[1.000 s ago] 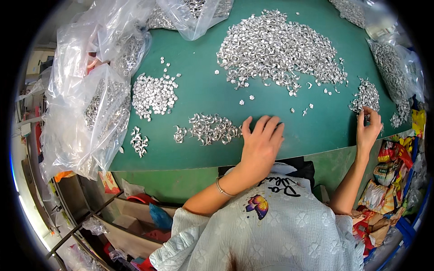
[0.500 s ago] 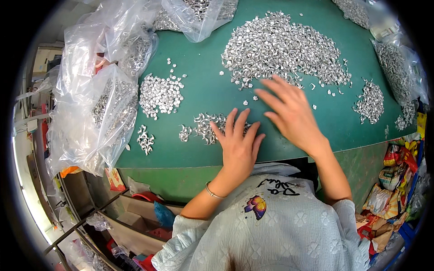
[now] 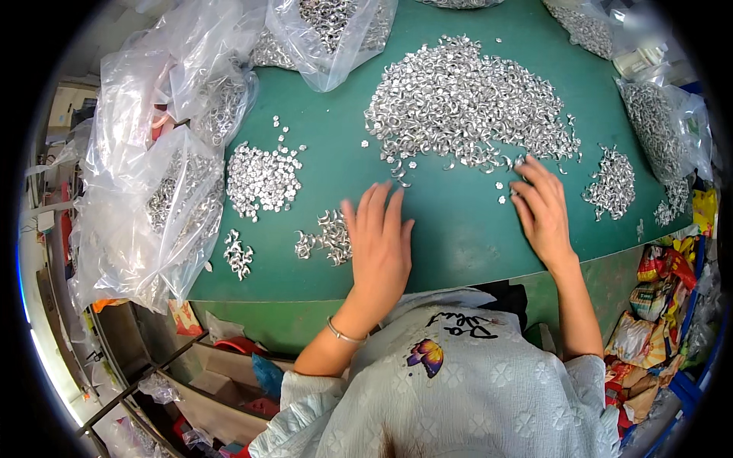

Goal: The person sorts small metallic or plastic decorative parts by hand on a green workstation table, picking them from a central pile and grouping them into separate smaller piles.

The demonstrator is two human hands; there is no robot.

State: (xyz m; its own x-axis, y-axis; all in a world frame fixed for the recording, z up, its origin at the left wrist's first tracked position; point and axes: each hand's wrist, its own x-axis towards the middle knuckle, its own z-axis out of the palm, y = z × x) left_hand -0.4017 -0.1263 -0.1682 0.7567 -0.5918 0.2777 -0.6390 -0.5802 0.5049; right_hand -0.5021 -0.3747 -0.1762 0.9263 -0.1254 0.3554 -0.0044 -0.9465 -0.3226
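My left hand, fingers stretched forward and slightly smeared, lies over the right side of a small heap of curved silvery metal pieces. Part of that heap may be hidden under it. My right hand has its fingers bent but apart, with the fingertips at the near edge of a large heap of mixed metal pieces. Small flower-shaped metal pieces lie beside its thumb. Whether a fingertip touches a piece is hard to see. A few loose curved pieces lie just beyond my left fingertips.
On the green table, a heap of flower-shaped pieces and a small curved-piece cluster lie left. Another heap lies right. Clear plastic bags of metal parts stand left, others at the back and right.
My right hand has moved right, to the near edge of the large heap. My left hand has shifted left relative to the table. The whole view has moved a little.
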